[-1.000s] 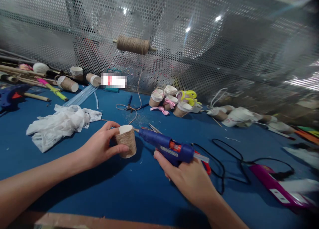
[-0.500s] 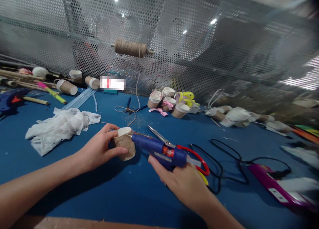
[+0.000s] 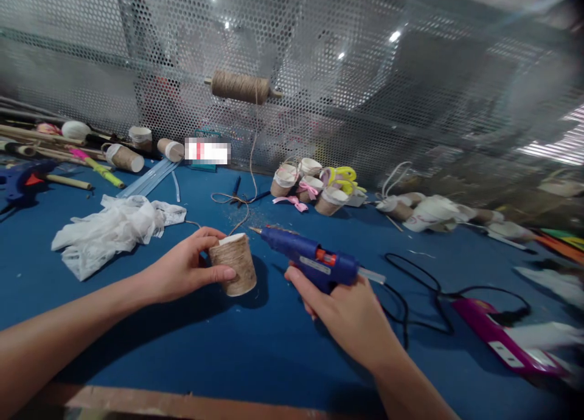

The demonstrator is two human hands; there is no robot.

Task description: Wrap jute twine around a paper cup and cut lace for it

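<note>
My left hand (image 3: 185, 268) is closed round a small paper cup wrapped in brown twine (image 3: 234, 263), which stands on the blue table (image 3: 255, 353). A strand of twine runs from the cup up to a twine spool (image 3: 240, 86) mounted on the mesh wall. My right hand (image 3: 347, 313) grips a blue hot glue gun (image 3: 310, 259). Its nozzle points left and sits a little to the right of the cup's rim, not touching it. A clear glue stick juts from the gun's back end.
Crumpled white plastic (image 3: 112, 228) lies to the left. Several finished wrapped cups with bows (image 3: 314, 185) stand behind. A black cord (image 3: 424, 292) runs to a pink power strip (image 3: 497, 335) at right. Another glue gun (image 3: 20, 179) and sticks lie at the far left.
The glue gun's nozzle has drawn back from the cup and risen. My left hand has set the cup upright again. The scissors seen behind the gun are hidden now.
</note>
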